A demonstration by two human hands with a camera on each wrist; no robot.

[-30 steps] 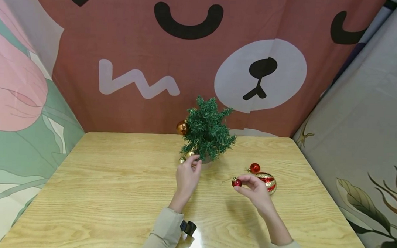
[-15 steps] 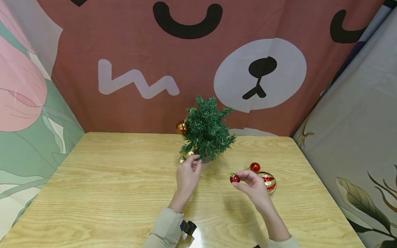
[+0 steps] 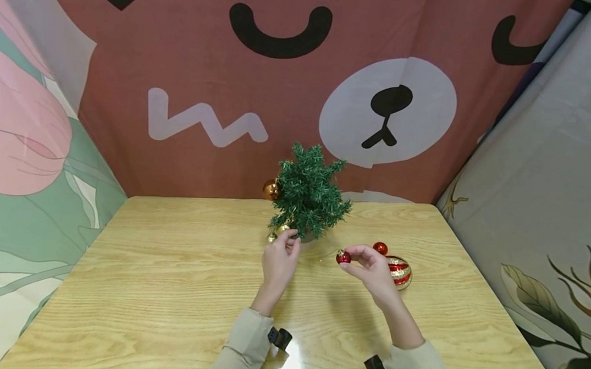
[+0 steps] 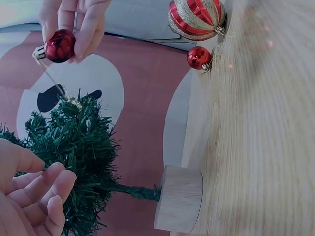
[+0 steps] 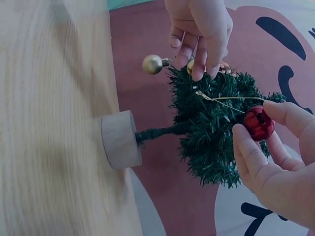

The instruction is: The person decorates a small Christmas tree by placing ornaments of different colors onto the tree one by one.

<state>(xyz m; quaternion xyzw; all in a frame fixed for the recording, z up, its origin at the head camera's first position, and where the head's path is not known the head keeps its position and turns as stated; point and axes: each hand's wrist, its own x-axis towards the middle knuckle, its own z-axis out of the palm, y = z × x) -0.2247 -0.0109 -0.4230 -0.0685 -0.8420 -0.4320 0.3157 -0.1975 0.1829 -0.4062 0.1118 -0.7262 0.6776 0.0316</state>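
Red ball [image 3: 343,257] pinched in right hand [image 3: 375,271] grip, probably to leave string [image 5: 203,95] free; left hand [image 3: 280,262] loose, empty, beside tree [image 3: 309,188] near rear edge of bench [image 3: 172,289]

Left grip [image 3: 279,259] loosely curled, right grip [image 3: 377,272] in a pinch.

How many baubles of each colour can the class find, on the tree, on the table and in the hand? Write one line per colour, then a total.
Plain red baubles: 2
Gold baubles: 2
Copper-orange bauble: 1
Red-and-gold striped bauble: 1
Total in sight: 6
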